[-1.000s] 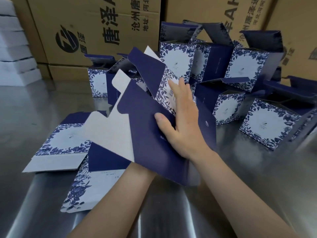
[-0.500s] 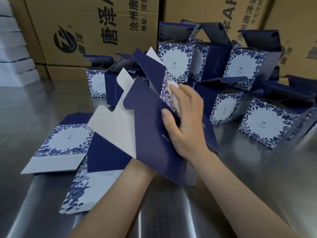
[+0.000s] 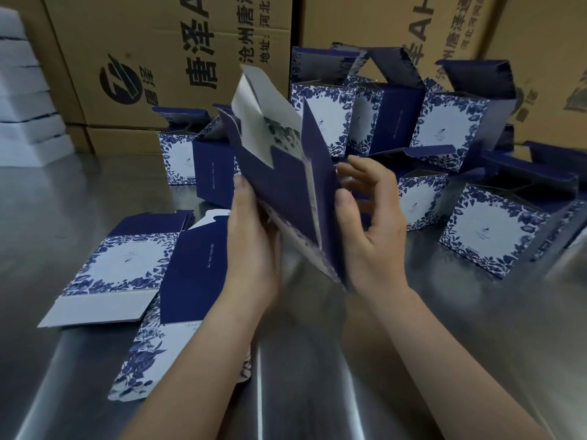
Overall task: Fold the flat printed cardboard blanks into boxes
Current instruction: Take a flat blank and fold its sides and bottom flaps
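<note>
Cardboard blank (image 3: 286,188), navy outside and white inside, is held nearly upright above the middle of the steel table (image 3: 317,385), partly opened, with its panels standing at angles to one another. Its white flap (image 3: 263,100) points up and away from the person, and a strip of blue leaf print shows along the lower edge.

The left hand (image 3: 254,249) grips the blank from the left: its thumb lies on the navy face, while the fingers pass behind the cardboard and are hidden. The right hand (image 3: 378,236) is half open. Its thumb rests against the right edge of a navy panel, and its fingers are spread and loosely bent beyond it; whether they touch the cardboard cannot be told.

Several flat blanks (image 3: 127,268) lie overlapping on the table's left side, just beside the left forearm. Folded boxes (image 3: 495,233) with lids open crowd the far and right edges of the table, some stacked on others. Behind them stand brown corrugated cartons (image 3: 158,58) printed with black characters. White foam slabs (image 3: 22,90) are piled at the far left corner.
</note>
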